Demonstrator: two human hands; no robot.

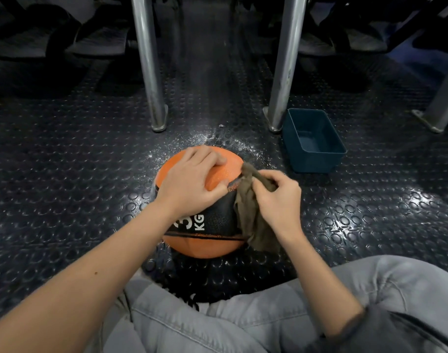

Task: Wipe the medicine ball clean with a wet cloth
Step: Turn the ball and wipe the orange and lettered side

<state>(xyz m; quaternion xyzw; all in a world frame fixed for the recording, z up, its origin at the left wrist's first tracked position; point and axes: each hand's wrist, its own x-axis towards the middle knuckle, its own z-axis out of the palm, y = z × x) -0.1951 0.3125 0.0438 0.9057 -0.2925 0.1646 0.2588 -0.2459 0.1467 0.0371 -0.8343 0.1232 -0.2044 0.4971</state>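
Medicine ball (219, 244), orange with black band, sits on studded rubber floor (65, 149) just ahead of the person's knees. Left hand (189, 182) lies flat on top of ball, fingers spread and lightly curved over the surface, holding nothing. Right hand (276, 197) grips bunched brown cloth (248, 215), fingers curled round it, cloth pressed against ball's right side. Blue tub (314, 141) stands near, right of ball.

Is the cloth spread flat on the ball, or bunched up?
Bunched up: the right hand grips the cloth, which hangs crumpled against the medicine ball.
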